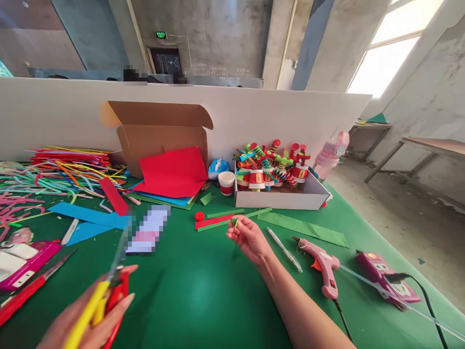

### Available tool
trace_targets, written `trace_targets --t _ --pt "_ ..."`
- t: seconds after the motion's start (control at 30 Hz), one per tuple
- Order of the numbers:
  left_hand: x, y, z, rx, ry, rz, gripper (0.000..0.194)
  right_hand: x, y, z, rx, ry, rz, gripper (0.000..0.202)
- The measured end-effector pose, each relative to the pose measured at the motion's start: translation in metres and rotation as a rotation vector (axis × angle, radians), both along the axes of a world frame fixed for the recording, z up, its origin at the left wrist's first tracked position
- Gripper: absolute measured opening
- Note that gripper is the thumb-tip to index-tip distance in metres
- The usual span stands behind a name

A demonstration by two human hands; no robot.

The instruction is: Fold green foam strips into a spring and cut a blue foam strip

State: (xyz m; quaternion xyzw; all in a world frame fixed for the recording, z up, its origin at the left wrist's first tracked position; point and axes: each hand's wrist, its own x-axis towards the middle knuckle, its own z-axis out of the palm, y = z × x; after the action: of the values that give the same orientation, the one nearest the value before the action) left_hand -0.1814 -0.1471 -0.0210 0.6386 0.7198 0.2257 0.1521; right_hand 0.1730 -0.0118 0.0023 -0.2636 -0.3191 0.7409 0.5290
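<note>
At the lower left, my left hand [94,310] is wrapped round a pair of scissors [96,303] with yellow and red handles. Their blades point up and away, blurred by motion. Further right, above the green tabletop, my right hand [249,237] pinches a small piece of green paper [235,222] between thumb and fingertips. Just beyond it lie green paper strips [225,213], a red paper strip [207,223] and a small red roll [199,216]. A white pen [285,249] rests to the right of this hand.
A pink glue gun [321,264] and a purple power strip [387,278] with a cord lie at right. Behind stands a white box [281,199] of colourful figures, beside a paper cup [226,183]. Pipe cleaners [72,169], a blurred phone [148,230] and a red-handled knife [29,293] occupy the left.
</note>
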Motion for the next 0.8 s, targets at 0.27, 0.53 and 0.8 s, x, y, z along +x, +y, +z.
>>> trace_targets --t 0.27,0.53,0.8 --pt "0.115 0.035 0.041 -0.137 0.103 -0.368 0.057 -0.004 -0.001 0.002 0.066 -0.106 -0.15 0.034" --pt "0.141 0.049 0.057 -0.196 0.23 -0.409 0.06 -0.008 -0.002 0.003 0.128 -0.184 -0.134 0.033" --pt "0.152 0.051 0.066 -0.26 0.309 -0.44 0.059 -0.008 -0.003 0.005 0.15 -0.239 -0.124 0.032"
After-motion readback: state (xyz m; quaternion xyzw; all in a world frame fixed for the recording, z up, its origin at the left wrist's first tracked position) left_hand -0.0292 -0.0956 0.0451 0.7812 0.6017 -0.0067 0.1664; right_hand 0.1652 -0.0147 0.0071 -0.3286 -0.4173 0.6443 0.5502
